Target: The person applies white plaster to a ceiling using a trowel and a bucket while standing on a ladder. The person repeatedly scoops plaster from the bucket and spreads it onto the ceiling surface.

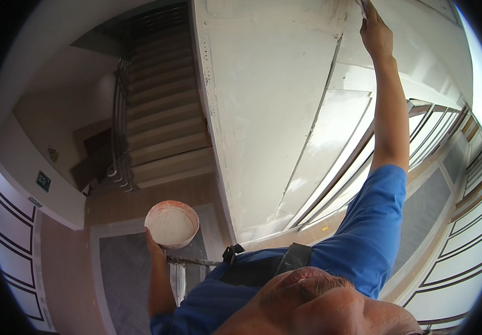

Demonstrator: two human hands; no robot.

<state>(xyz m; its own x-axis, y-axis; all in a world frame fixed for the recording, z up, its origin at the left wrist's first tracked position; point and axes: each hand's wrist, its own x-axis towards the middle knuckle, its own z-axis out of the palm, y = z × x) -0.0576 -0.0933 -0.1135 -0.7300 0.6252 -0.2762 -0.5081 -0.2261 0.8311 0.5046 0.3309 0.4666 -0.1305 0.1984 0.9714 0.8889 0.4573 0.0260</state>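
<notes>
A stairwell with steps (162, 111) at eleven o'clock. The left hand (154, 245) cups a bowl (171, 224) of white filler; the right hand (375, 33), at one o'clock, grips a tool cut off by the frame against the plastered wall (263, 111).

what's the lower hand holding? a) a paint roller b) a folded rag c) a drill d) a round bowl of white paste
d: the left hand cups a round orange-rimmed bowl filled with white paste, while the right hand reaches up to the white wall.
</notes>
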